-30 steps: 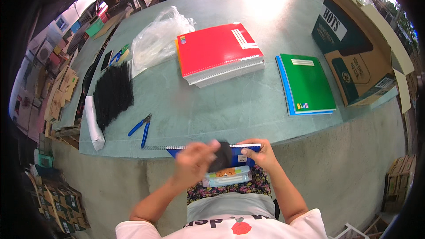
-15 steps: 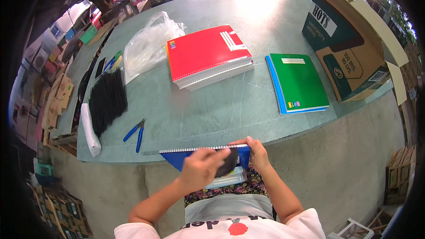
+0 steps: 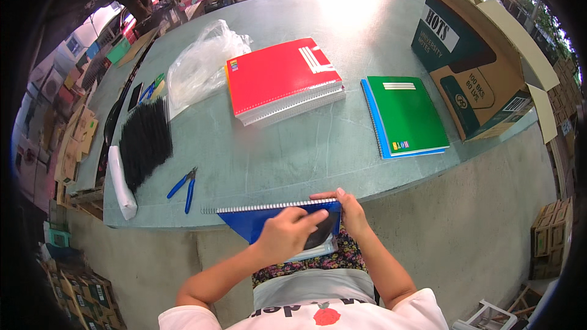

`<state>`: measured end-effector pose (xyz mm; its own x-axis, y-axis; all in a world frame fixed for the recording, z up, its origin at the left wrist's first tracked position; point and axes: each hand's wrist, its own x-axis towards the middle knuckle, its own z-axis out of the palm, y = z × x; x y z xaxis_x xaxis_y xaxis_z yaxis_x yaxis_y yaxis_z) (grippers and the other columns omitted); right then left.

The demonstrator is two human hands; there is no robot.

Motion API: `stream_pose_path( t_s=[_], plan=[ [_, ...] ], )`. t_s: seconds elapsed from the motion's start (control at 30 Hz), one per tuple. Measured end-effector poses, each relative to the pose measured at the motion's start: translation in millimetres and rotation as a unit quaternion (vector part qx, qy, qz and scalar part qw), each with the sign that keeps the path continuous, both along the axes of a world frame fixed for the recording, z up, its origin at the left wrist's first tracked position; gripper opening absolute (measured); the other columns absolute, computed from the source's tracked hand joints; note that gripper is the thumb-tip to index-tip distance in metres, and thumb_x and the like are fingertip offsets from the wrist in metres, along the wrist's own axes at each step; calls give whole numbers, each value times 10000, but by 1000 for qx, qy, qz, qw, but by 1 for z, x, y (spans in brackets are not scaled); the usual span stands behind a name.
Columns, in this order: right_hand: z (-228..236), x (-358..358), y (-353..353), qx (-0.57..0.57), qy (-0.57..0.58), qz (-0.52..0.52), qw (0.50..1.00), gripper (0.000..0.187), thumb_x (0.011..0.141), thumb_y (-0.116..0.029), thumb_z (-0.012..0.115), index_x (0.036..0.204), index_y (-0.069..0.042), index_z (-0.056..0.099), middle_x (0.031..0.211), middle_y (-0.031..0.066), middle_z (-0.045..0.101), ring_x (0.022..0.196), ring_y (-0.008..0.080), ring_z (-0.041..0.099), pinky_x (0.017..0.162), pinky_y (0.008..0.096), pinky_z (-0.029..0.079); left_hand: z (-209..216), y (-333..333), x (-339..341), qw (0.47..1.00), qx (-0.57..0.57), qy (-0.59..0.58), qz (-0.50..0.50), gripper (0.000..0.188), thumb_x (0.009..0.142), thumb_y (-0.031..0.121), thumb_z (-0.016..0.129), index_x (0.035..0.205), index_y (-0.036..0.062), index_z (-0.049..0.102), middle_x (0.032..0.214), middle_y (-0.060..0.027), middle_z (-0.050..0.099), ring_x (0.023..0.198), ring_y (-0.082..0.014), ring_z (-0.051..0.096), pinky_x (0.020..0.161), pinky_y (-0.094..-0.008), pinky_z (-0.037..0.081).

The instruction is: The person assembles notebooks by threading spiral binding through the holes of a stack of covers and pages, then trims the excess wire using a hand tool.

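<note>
Grey-green table (image 3: 318, 146), wide and worn, boxes crowding the floor around. At its near edge, a blue notebook (image 3: 257, 223) with a wire spiral (image 3: 269, 206) along the top, half off the table over the lap. Left hand (image 3: 287, 235) closed on a dark flat piece (image 3: 321, 238) pressed to the cover; right hand (image 3: 348, 211) pinching the notebook's right end at the spiral. Best done with the spine kept level and that end pinned firmly. Beyond the notebook, blue pliers (image 3: 183, 186) to the left, black strips (image 3: 143, 140) further left, a red stack (image 3: 281, 79) behind, a green notebook (image 3: 406, 113) and a carton (image 3: 483, 79) to the right.
</note>
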<state>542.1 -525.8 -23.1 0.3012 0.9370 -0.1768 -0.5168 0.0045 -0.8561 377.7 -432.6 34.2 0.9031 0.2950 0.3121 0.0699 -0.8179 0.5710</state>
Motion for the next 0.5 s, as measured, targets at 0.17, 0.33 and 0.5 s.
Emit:
stream_pose_path(
  t_s=[0.17, 0.33, 0.5],
  plan=[
    [0, 3, -5, 16, -36, -4, 999, 669, 950, -501, 298, 1053, 98, 579, 1003, 189, 636, 912, 219, 625, 840, 319, 482, 21, 130, -3, 916, -330, -93, 210, 359, 824, 85, 627, 1174, 20, 583, 927, -74, 641, 775, -140, 581, 690, -273, 481],
    [6, -6, -5, 49, -158, -25, 986, 314, 908, -233, 560, 1034, 48, 615, 991, 131, 655, 876, 148, 619, 798, 274, 497, -17, 209, -65, 897, -334, 77, 279, 613, 810, 260, 673, 1314, 7, 432, 1016, -81, 578, 892, -148, 539, 799, -279, 440],
    [9, -5, -5, 3, -88, -44, 995, 211, 845, -102, 627, 1012, 26, 636, 1009, 121, 658, 870, 137, 623, 786, 276, 509, -2, 227, -136, 883, 18, 376, 280, 915, 552, 328, 811, 1309, 0, 414, 1244, -224, 463, 1093, -340, 493, 934, -393, 407]
  ],
)
